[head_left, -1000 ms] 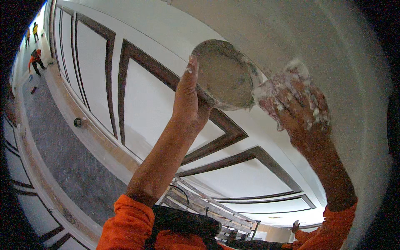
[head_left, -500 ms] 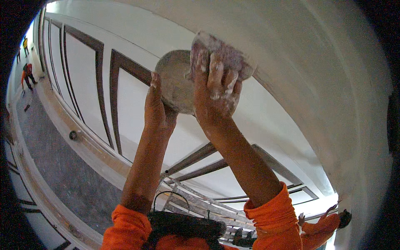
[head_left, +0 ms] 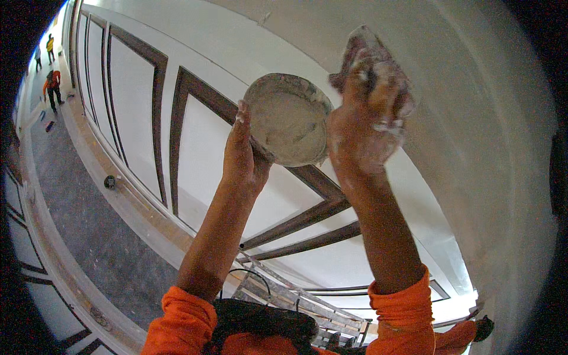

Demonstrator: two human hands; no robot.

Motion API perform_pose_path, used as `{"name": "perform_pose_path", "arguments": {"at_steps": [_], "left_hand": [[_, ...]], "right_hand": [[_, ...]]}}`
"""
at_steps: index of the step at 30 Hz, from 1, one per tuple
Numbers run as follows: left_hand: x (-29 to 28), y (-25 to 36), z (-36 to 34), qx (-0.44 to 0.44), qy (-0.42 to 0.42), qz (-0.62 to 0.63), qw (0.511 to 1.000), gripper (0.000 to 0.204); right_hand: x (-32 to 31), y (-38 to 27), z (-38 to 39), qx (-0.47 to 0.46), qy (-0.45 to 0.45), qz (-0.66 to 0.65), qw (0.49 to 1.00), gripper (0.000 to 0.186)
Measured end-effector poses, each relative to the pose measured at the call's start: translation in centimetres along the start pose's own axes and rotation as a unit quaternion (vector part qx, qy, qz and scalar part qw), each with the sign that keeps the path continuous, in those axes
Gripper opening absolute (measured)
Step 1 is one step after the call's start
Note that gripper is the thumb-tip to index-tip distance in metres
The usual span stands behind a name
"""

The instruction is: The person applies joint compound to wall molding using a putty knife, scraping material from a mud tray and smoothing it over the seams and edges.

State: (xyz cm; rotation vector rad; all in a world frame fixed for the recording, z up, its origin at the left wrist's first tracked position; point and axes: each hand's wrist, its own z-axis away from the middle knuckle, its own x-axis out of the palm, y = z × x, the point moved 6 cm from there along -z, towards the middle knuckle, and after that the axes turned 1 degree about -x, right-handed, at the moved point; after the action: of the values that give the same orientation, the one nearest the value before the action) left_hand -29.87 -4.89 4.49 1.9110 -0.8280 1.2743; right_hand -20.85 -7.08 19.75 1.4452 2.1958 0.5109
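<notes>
My left hand (head_left: pixel 247 145) holds up a round, shallow bowl (head_left: pixel 288 120) by its left rim, thumb along the edge. A greyish-beige coating lines its inside. Up and to the right, my right hand (head_left: pixel 370 127) grips a purplish cloth (head_left: pixel 368 44), smeared with white; it may be a sponge. The cloth is close to the pale ceiling-like surface (head_left: pixel 473 130), but I cannot tell whether it touches. White smears coat the right fingers, which are partly blurred, and the left thumb carries some too.
White wall panels with dark brown frames (head_left: pixel 322 213) run behind my arms. A slatted scaffold or ladder (head_left: pixel 331 313) stands below. Far down the grey floor (head_left: pixel 100 236) several people are seen, one in an orange top (head_left: pixel 53 86). Another orange-clad person (head_left: pixel 461 337) is at lower right.
My right hand with the cloth has moved from over the bowl to the right, uncovering the bowl's inside. The bowl has shifted slightly right in view. The far person in orange now stands more upright.
</notes>
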Motion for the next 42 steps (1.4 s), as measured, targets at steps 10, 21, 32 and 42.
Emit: {"name": "perform_pose_path", "arguments": {"at_steps": [10, 21, 32, 42], "left_hand": [[-3.7, 0.9, -1.4, -0.008, 0.002, 0.006, 1.0, 0.06], [-2.4, 2.1, -5.8, 0.04, -0.06, 0.02, 0.997, 0.057], [-0.8, 2.8, -4.2, 0.084, -0.047, -0.007, 0.995, 0.063], [1.0, 1.8, -2.7, 0.016, -0.017, 0.008, 1.0, 0.069]], "right_hand": [[1.6, -5.0, 5.1, -0.092, -0.142, -0.103, 0.98, 0.056], [8.5, -7.5, 1.8, -0.122, -0.055, -0.081, 0.988, 0.048], [2.2, -7.2, -4.4, -0.249, 0.058, -0.134, 0.958, 0.035], [4.4, 0.2, -6.4, -0.458, -0.127, -0.091, 0.875, 0.043]]}}
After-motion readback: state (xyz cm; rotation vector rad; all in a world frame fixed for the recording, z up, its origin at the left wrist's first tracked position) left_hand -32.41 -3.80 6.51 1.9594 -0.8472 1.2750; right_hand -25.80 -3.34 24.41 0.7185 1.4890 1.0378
